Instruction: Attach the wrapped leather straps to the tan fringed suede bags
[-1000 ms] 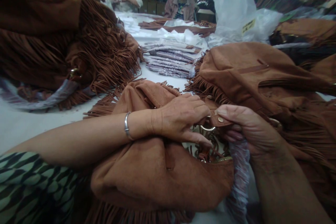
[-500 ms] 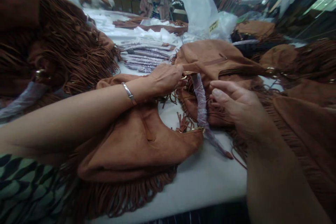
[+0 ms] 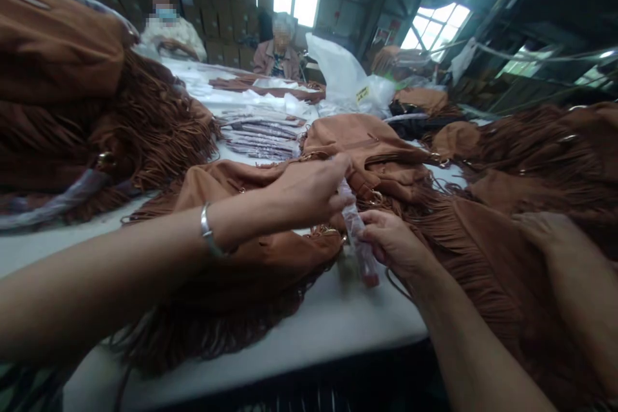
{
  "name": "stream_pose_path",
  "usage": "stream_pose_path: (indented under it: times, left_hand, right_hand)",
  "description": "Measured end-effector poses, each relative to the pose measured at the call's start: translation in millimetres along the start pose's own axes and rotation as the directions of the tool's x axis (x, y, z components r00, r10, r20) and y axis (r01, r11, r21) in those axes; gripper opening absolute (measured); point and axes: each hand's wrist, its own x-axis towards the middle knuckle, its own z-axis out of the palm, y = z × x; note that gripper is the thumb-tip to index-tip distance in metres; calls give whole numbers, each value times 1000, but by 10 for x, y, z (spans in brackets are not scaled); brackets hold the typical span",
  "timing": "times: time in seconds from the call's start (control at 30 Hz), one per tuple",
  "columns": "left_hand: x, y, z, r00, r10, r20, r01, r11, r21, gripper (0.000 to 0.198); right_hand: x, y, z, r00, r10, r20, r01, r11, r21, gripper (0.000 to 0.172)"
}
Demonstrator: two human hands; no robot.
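Plastic-wrapped strap (image 3: 356, 232) hangs between my two hands over the front of the white table. My left hand (image 3: 316, 190), with a silver bangle at the wrist, is closed on the strap's upper end. Lower down, the fingers of my right hand (image 3: 393, 241) pinch the same strap. Under my left forearm lies a brown suede bag (image 3: 290, 254) with fringe along its bottom and a zipper end near the strap. Another brown bag (image 3: 350, 141) rests just behind my hands.
Fringed brown bags (image 3: 62, 51) are piled at the left, more bags (image 3: 541, 161) at the right. Wrapped straps (image 3: 261, 135) lie behind, near a white plastic bag (image 3: 338, 71). Two people sit across the table (image 3: 309, 347). Another person's hand (image 3: 545, 232) rests on a bag at right.
My right hand has closed on the wrapped strap, and my left hand now grips its upper end. The view has tilted up. Another person's hand and forearm have appeared at the right.
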Motion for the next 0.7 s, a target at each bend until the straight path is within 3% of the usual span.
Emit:
stream_pose_path:
  times: [0.1,0.2,0.3,0.37,0.47,0.53,0.6,0.7]
  left_hand:
    - [-398,301,35,991,-6,137,46,954,-296,16]
    - [-661,407,222,996,-57,65,77,919,-388,17]
    - [-776,452,385,990,-45,-137,-3,945,-328,35]
    - [-798,484,443,962,19,-273,-99,955,-280,42]
    - [-773,499,469,883,173,-436,-230,970,-82,28]
    - [-728,466,451,851,237,-468,-241,969,53,24]
    - [-669,407,405,857,180,-482,-188,982,33,26]
    - [-580,310,298,884,-135,-448,-22,944,-328,20]
  right_hand:
    - [-79,-141,-41,997,-28,65,17,987,162,34]
    - [-155,-219,11,995,-48,89,18,952,306,35]
    - [-180,-235,108,994,-47,94,3,907,422,28]
    - [-175,-231,169,995,-45,89,-3,880,476,22]
    - [-168,-237,246,996,-47,80,-1,858,513,18]
    - [-176,-263,286,997,-52,62,13,858,514,20]
    - [-190,-305,313,998,-54,31,32,866,498,28]
    - [-176,-377,323,998,-44,-41,57,895,442,52]
